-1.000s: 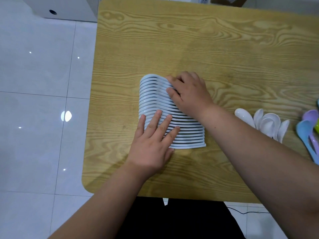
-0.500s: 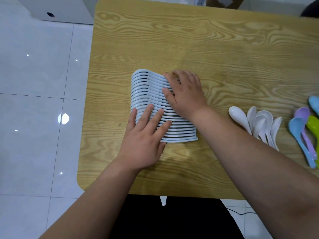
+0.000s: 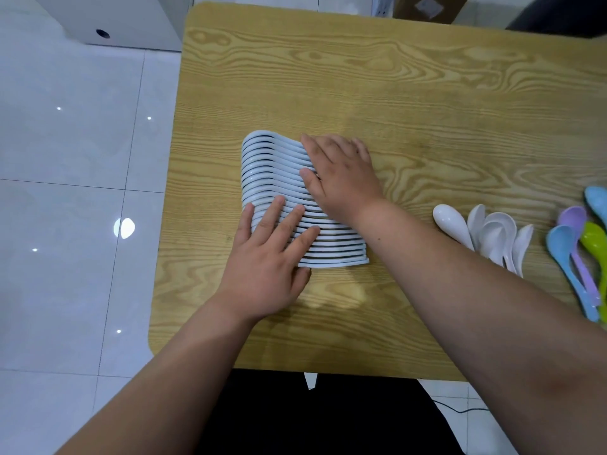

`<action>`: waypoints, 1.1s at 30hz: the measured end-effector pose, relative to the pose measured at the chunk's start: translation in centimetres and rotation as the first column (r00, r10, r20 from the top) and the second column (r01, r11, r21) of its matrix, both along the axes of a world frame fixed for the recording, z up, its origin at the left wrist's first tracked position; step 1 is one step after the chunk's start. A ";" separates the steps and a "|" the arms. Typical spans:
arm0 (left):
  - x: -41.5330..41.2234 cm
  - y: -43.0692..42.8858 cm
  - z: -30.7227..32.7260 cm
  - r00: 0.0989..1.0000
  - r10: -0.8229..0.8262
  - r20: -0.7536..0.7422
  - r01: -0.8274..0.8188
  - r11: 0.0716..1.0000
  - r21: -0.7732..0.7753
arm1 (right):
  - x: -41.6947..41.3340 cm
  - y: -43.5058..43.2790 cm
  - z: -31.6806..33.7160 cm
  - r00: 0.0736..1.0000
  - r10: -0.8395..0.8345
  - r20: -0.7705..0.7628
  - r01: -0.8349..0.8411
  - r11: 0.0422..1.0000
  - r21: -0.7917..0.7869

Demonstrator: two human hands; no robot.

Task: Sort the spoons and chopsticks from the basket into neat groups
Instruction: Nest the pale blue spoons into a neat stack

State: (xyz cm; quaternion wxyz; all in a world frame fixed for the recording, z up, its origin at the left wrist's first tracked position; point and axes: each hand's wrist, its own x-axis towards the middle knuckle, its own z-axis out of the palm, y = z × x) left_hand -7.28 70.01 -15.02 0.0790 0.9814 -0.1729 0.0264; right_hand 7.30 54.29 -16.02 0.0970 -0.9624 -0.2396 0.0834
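Note:
A tight row of several pale blue-white spoons (image 3: 269,165) lies nested on its side on the wooden table (image 3: 394,93). My left hand (image 3: 269,257) lies flat on the near part of the row, fingers spread. My right hand (image 3: 341,175) presses flat on the far right part, over the handles. Neither hand grips a spoon. To the right lies a small group of white spoons (image 3: 492,234). At the right edge lie coloured spoons (image 3: 578,257) in blue, purple and green. No basket or chopsticks are visible.
The table's left edge (image 3: 167,224) drops to a white tiled floor (image 3: 65,192). A white box (image 3: 108,24) stands on the floor at the far left. A cardboard box (image 3: 427,8) sits beyond the table's far edge.
Both hands stay flat on the spoon row with almost the same pose. The camera view has drifted, so more coloured spoons show at the right.

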 end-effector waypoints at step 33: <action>0.7 -0.4 2.7 0.993 -0.018 -0.119 0.011 0.998 -0.061 | 0.5 -5.8 1.5 0.975 -0.067 -0.212 0.062 0.998 -0.029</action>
